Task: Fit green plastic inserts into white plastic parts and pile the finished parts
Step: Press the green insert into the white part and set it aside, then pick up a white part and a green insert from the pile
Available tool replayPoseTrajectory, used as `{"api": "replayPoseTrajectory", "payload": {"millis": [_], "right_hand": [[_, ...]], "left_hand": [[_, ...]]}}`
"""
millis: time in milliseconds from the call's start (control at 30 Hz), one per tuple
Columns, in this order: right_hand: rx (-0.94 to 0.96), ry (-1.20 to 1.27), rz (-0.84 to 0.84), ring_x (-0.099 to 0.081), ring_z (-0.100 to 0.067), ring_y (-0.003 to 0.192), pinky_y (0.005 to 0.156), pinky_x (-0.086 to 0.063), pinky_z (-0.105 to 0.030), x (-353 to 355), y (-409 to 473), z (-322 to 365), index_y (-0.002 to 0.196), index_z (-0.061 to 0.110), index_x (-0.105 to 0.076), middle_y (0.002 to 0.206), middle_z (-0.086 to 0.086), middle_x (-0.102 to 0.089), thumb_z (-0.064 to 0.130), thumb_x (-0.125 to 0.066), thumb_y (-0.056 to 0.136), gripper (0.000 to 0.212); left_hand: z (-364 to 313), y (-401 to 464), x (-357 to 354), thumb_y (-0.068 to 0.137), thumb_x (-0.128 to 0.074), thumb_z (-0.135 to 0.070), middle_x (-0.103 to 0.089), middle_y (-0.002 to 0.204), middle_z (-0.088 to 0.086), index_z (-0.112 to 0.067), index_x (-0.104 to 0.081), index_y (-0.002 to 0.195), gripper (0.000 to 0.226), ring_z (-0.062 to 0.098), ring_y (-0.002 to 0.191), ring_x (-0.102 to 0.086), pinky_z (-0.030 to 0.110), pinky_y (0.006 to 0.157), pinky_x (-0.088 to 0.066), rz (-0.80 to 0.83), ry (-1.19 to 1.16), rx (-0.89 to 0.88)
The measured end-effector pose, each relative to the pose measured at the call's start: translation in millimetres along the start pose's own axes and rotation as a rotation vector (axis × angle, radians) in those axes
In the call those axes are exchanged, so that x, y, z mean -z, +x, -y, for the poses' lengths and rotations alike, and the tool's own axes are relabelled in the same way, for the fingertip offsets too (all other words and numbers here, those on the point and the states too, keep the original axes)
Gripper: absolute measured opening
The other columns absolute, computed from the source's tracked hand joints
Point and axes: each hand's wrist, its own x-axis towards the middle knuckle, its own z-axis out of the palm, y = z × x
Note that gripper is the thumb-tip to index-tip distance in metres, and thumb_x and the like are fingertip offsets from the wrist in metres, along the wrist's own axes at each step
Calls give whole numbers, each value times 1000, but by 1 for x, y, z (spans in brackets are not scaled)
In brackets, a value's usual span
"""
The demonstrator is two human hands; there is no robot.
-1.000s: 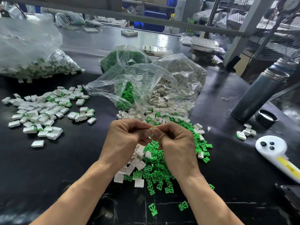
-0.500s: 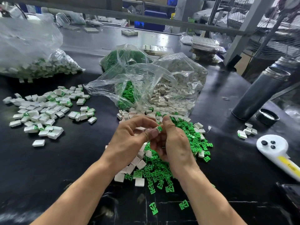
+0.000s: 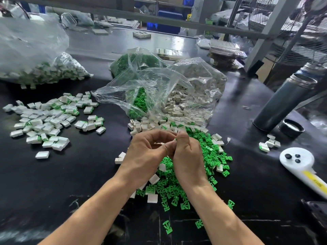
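White finished parts (image 3: 44, 121) pile at nine o'clock; many green inserts (image 3: 177, 183) remain; left hand (image 3: 146, 156) and right hand (image 3: 187, 160) pinch one piece together.

green inserts (image 3: 178, 184): loose heap, centre-low frame, under my wrists | white parts (image 3: 141, 125): spilled at bag mouth, mid frame | finished parts (image 3: 46, 119): flat pile, white w/ green edges, left

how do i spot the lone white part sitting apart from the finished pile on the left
Start at the finished pile of white and green pieces on the left of the black table. Below its near edge lies one white part, separate from the rest and showing no green.
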Motion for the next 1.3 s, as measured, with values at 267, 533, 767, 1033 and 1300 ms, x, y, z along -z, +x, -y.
{"api": "replayPoseTrajectory", "payload": {"millis": [267,533,767,1033,1300], "right_hand": [[34,35,33,-72,0,91,78,-55,-14,0,1,0,91,21,-81,92,11,-79,40,-30,98,54],[66,15,3,-72,1,81,67,-53,-12,-2,5,-2,74,26,-77,81,17,-77,37,-32,97,52],[63,21,44,-73,0,84,71,-52,-11,-1,3,-4,80,39,-79,85,15,-78,46,-31,106,55],[156,-35,43,-58,-3,62,60,-44,-26,18,4,-2,87,27,-70,77,5,-71,49,-57,102,30],[157,-187,51,-68,-3,81,69,-55,-20,20,3,-3,96,29,-68,85,15,-72,32,-68,99,5]], "left_hand": [[-3,-1,0,88,-76,-7,-79,100,1,-6,-79,92,5,22,94,-76,32,82,-63,-23,-5,3],[-5,-2,-2,89,-75,-4,-79,98,-3,-7,-79,91,5,17,93,-76,23,78,-60,-35,-12,3],[-3,-1,2,89,-76,-9,-79,100,-3,-12,-79,92,5,16,92,-76,24,78,-60,-28,18,-2],[1,4,12,85,-81,-16,-78,85,-4,-20,-78,91,8,7,80,-72,21,73,-56,-164,82,17],[4,4,14,83,-81,-15,-78,85,-4,-18,-76,95,14,7,81,-73,17,71,-56,-157,126,-3]]}}
